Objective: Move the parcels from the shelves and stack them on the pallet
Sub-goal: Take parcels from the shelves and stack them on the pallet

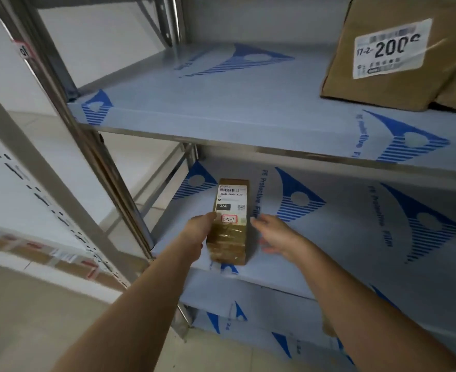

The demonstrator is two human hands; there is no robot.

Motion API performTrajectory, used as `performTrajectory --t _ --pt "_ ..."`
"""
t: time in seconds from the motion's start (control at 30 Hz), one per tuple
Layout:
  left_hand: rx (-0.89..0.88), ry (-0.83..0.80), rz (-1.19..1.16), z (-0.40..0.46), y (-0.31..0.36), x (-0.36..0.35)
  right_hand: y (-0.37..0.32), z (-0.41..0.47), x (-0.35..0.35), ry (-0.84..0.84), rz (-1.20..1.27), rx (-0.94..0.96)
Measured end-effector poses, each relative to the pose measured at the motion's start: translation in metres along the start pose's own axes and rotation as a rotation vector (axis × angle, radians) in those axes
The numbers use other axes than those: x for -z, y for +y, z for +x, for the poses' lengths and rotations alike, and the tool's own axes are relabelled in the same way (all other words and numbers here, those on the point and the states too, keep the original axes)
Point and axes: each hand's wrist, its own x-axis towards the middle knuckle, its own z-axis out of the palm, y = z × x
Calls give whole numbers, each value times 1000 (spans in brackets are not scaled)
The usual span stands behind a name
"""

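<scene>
Head view: a small parcel (230,222) lies on the middle shelf (328,237); the left hand (198,228) grips its side, while the right hand (271,234) hovers just beside it, fingers relaxed. This looks like the pick-up step; next, the right grip should close on the other side before lifting it off toward the pallet, which is not in view.

Shelves (248,103) are pale grey-blue film printed all over with bright blue striped triangle logos and blue lettering. The small parcel (230,224) on the lower shelf is shiny golden-brown with a white label, a black block and a red-outlined sticker. Big parcel (398,52) far right is plain tan cardboard, white label with bold black numbers. Uprights (92,135) are silvery steel.
</scene>
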Motion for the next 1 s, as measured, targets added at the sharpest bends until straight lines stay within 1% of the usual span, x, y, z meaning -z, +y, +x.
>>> performTrajectory --t 0.13,0.27,0.37,0.5,0.63,0.7,0.8,0.87,1.0 --pt "16 -51 2 19 -12 -1 4 28 -9 -54 68 -56" --pt "11 -146 11 24 -24 0 7 44 -17 -79 149 -99" --pt "-20 -137 4 19 -28 2 6 44 -22 -79 178 -105" --pt "-23 -145 6 2 -35 19 0 31 -26 -54 205 -135" --pt "-15 -209 -59 -29 -45 48 -9 2 -39 -7 338 -111" --pt "-35 -215 -67 -50 -55 65 -12 -19 -51 -16 386 -84" --pt "-68 -170 -28 -88 -78 101 -11 -58 -77 -82 388 -52" --pt "-60 -133 -51 -117 -101 130 -8 -89 -97 -118 365 -8" --pt "-94 11 -117 -200 -158 194 -5 -163 -154 -266 288 82"
